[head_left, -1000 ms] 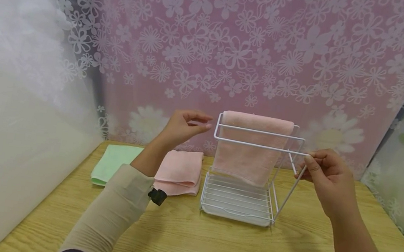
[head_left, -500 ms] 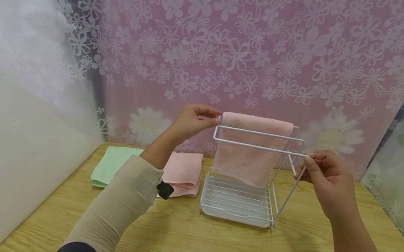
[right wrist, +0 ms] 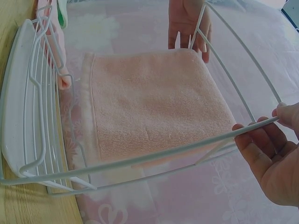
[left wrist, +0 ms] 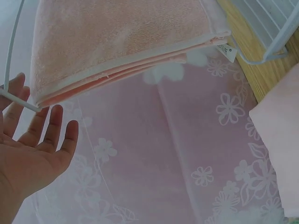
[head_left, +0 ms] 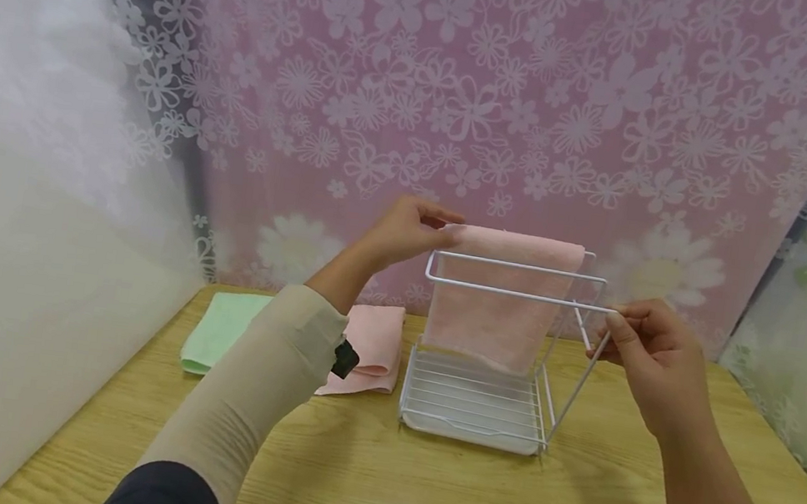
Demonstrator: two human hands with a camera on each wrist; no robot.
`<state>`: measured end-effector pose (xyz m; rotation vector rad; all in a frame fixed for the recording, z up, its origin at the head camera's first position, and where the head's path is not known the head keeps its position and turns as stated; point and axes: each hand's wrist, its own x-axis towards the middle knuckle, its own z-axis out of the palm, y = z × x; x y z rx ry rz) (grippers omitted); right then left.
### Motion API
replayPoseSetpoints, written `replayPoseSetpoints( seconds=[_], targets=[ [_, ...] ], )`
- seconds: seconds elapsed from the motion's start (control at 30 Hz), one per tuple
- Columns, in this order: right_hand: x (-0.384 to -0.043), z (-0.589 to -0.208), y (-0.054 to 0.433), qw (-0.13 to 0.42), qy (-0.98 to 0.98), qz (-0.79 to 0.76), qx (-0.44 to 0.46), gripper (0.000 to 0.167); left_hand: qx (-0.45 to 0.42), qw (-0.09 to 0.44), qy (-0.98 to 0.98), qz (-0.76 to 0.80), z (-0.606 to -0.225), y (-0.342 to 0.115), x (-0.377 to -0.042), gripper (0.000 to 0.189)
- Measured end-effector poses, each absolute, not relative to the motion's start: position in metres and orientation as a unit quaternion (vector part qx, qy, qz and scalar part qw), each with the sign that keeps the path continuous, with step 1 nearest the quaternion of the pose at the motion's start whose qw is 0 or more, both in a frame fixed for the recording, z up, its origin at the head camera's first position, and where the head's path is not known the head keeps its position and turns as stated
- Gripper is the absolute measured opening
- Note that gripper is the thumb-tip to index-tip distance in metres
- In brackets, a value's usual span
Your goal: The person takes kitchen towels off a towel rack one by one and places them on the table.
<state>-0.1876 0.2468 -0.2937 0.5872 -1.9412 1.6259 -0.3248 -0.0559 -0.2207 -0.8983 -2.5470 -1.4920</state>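
Note:
A white wire rack (head_left: 519,295) stands on the table with a folded pink towel (head_left: 501,323) draped over its rear top rail. With thumb and fingertips, my right hand (head_left: 655,359) pinches the rack's front right upper corner; the right wrist view shows those fingers around the bar. My left hand (head_left: 406,231) is at the towel's upper left edge. In the left wrist view, the left hand's fingers (left wrist: 67,140) are fairly straight and spread beside the rail end and the towel's edge. The left thumb is hidden there.
Left of the rack, a folded pink towel (head_left: 373,341) and a folded green towel (head_left: 224,327) lie on the wooden table (head_left: 419,498). A white tray (head_left: 471,437) sits under the rack's bottom grid. Behind hangs a pink flowered curtain (head_left: 514,89).
My left hand has moved right, from beside the rack to the upper left edge of the draped towel. My right hand has kept its grip on the rack corner.

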Motion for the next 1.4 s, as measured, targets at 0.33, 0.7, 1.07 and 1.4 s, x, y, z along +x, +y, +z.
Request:
replayPoseSetpoints(
  seconds=[0.33, 0.7, 1.07, 1.4],
  targets=[
    [-0.188, -0.293, 0.247, 0.268, -0.717, 0.606, 0.220, 0.009, -0.315, 0.033, -0.833, -0.454, -0.215, -0.041, -0.333, 0.030],
    [-0.187, -0.294, 0.247, 0.266, -0.725, 0.597, 0.217, 0.009, -0.326, 0.033, -0.855, -0.402, -0.207, -0.028, -0.339, 0.031],
    [-0.187, -0.295, 0.247, 0.265, -0.721, 0.601, 0.221, 0.009, -0.359, 0.045, -0.865, -0.348, -0.200, -0.016, -0.337, 0.027],
    [-0.188, -0.294, 0.246, 0.269, -0.718, 0.604, 0.218, 0.009, -0.365, 0.035, -0.880, -0.300, -0.193, -0.008, -0.339, 0.027]
  ],
)
